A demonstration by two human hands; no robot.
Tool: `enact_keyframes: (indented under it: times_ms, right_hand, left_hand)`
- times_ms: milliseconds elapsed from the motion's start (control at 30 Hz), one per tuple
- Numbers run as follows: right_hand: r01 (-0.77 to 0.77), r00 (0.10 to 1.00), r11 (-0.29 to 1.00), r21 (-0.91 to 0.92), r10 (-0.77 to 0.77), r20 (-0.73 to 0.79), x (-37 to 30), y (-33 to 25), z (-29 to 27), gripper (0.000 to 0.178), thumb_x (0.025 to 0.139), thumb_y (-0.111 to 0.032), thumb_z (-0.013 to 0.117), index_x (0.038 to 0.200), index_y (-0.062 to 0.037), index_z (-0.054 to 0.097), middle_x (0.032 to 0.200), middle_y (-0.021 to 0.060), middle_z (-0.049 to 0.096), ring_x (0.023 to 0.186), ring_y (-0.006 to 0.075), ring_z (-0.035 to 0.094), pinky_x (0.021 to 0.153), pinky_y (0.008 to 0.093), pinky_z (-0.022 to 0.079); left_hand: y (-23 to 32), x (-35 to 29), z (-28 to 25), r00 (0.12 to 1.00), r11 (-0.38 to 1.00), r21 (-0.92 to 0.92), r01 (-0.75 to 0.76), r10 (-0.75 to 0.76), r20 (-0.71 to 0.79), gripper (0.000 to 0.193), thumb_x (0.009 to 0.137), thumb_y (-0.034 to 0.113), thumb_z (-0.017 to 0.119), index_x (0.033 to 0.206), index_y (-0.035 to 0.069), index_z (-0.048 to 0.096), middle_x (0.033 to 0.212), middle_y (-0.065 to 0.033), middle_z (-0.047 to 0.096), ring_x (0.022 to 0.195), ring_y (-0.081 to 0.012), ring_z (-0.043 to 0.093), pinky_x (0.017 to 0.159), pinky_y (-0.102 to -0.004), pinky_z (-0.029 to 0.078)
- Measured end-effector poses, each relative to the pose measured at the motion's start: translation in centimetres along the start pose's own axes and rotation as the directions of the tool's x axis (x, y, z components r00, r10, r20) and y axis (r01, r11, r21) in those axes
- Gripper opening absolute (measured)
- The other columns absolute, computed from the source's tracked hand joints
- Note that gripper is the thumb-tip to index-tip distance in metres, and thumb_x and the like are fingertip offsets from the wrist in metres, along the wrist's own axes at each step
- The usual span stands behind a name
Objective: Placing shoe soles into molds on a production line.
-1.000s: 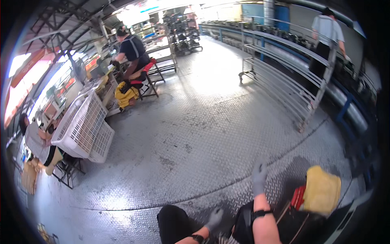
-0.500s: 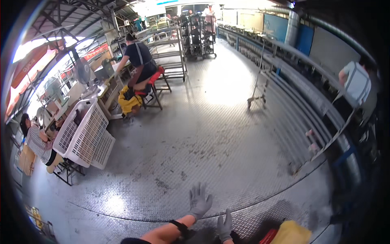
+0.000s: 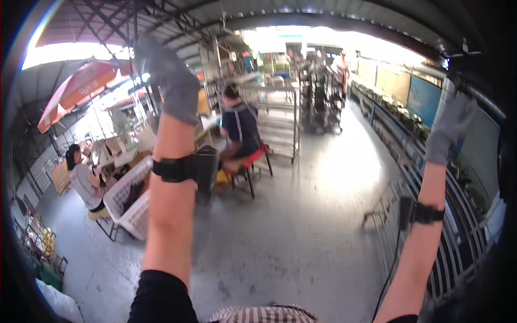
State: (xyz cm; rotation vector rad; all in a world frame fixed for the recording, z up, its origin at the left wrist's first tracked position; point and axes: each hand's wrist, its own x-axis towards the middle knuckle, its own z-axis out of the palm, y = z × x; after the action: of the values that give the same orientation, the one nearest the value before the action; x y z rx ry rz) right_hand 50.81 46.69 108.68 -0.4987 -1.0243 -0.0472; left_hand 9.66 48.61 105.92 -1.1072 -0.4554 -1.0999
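Both my arms are raised high and apart. My left hand [image 3: 175, 86], in a grey glove, is up at the upper left, its blurred fingers stretched out and nothing seen in them. At the upper right my right hand [image 3: 452, 129], also in a grey glove, is open with fingers extended and blurred. A black strap [image 3: 175, 168] with a dark box circles my left wrist, and a similar strap [image 3: 427, 213] with a cable is on my right. Neither hand touches anything that I can see.
A seated person [image 3: 240, 126] in dark clothes works at a bench; another person [image 3: 86, 175] sits farther left by a white plastic basket [image 3: 123, 207]. A metal rack [image 3: 295, 121] and a loaded dark rack [image 3: 321, 97] stand beyond. Metal rails [image 3: 449, 247] run along the right.
Both hands have risen from low near the bottom edge to the upper left and upper right, spreading apart. My view has tilted up and turned left.
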Motion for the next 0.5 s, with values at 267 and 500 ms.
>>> enact_keyframes:
  times_ms: [267, 500]
  right_hand:
    - [0.537, 0.78, 0.509, -0.673, -0.603, 0.167, 11.4, 21.8, 0.6, 0.039, 0.109, -0.024, 0.042, 0.142, -0.0047, 0.051, 0.138, 0.0134, 0.058, 0.134, 0.0229, 0.052, 0.113, 0.0378, 0.045]
    - [0.469, 0.806, 0.527, -0.709, -0.584, 0.099, 19.4, 49.6, 1.6, 0.062, 0.096, -0.042, 0.066, 0.132, 0.0072, 0.055, 0.134, 0.0167, 0.059, 0.12, 0.0218, 0.058, 0.101, 0.0357, 0.05]
  left_hand:
    - [5.0, -3.0, 31.9, 0.78, 0.605, -0.634, 0.481, -0.626, -0.006, 0.052, 0.099, 0.027, 0.063, 0.137, -0.004, 0.047, 0.151, -0.0188, 0.045, 0.132, -0.0294, 0.048, 0.113, -0.0478, 0.032]
    - [16.9, -6.8, 51.6, 0.97, 0.958, -0.26, 0.125, -0.063, 0.234, 0.056, 0.087, 0.039, 0.072, 0.128, 0.003, 0.058, 0.127, -0.0216, 0.059, 0.126, -0.0395, 0.049, 0.106, -0.06, 0.03]
